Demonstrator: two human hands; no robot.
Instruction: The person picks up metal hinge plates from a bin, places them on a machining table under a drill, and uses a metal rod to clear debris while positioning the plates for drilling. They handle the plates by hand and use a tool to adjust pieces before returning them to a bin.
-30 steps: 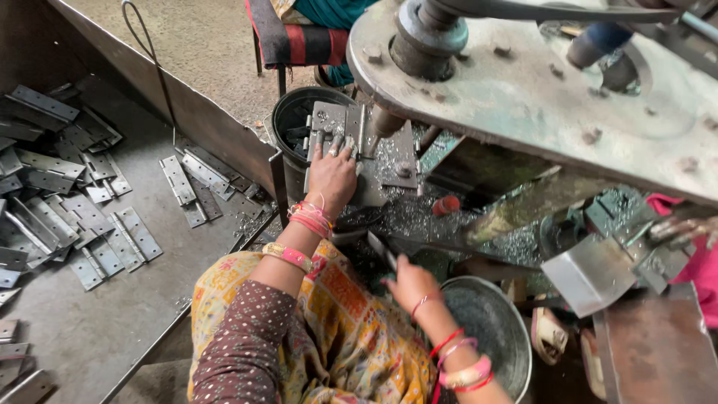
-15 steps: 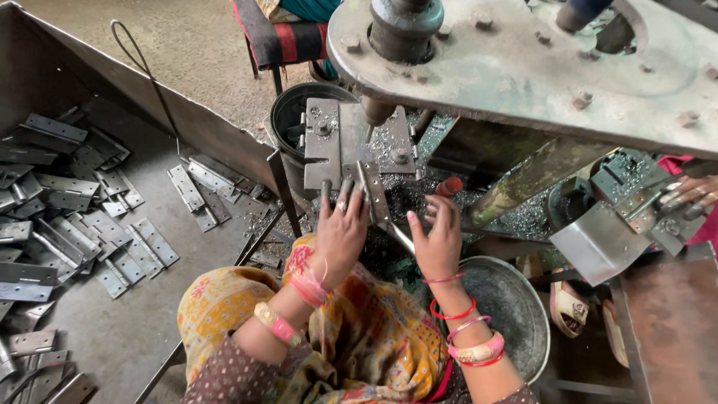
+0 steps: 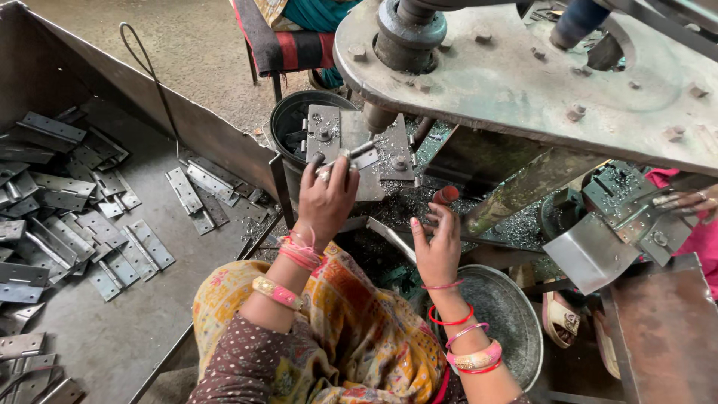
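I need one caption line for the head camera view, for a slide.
Left hand holds a metal hinge piece under the press; right hand hovers open beside a red knob.

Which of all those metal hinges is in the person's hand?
The hinge on the press bed, pinched by the left hand; the others lie loose in the tray.

Bare concrete floor (image 3: 187, 45), daylit

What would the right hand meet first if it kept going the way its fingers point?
Most likely the red-tipped handle just beyond the fingertips of the right hand; depth is unclear, so it may pass alongside.
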